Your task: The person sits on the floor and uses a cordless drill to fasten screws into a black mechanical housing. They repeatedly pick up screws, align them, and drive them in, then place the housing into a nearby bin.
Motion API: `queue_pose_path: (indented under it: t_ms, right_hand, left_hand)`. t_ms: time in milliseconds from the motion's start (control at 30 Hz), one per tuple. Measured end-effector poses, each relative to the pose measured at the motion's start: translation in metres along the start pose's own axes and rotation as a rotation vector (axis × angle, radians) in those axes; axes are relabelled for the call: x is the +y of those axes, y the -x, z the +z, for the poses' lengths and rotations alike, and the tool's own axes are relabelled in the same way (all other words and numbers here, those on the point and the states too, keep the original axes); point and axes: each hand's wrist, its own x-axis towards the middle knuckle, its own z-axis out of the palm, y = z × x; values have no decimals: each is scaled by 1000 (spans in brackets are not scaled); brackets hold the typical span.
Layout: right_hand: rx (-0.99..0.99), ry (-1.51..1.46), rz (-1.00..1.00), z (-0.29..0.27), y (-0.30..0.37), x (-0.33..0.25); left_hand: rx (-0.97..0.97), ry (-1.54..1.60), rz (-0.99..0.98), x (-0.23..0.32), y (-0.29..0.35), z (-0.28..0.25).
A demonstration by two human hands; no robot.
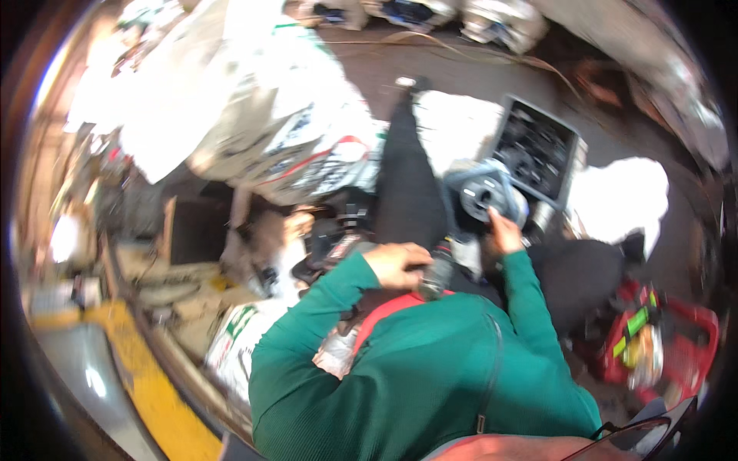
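The picture is smeared by motion. My left hand (401, 265) is closed about a dark grey cylindrical tool (437, 274) in front of my belly; its exact kind is too blurred to tell. Farther forward on the right, my right hand (505, 233) has its fingertips closed at the lower edge of a round grey part (483, 197) with a hole in its middle. That part lies over a blue-grey tub (503, 173) between my legs. Just beyond stands a grey crate (573, 146) holding several dark parts (534, 146).
Large white sacks (269, 115) stand at the far left, and a white bag (623, 200) lies on the right. A red basket (699, 315) with small items sits at the lower right. On the left are a yellow-edged frame (146, 376) and clutter. A cable (461, 50) crosses the floor.
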Motion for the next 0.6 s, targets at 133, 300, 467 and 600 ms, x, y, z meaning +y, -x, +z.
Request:
queue_pose_path:
  t_ms: [133,300,467,600]
  right_hand:
    - [-126,225,-129,-9,39,-17]
    - [-345,33,-650,27,91,-58]
    - [-641,231,-929,61,112,-111]
    - [-783,418,-812,78,126,-131]
  left_hand:
    - [129,-312,-220,33,43,26]
    - [359,-410,-292,63,28,40]
    - [522,-303,-298,92,84,-13]
    - [1680,-588,-181,82,228,-90]
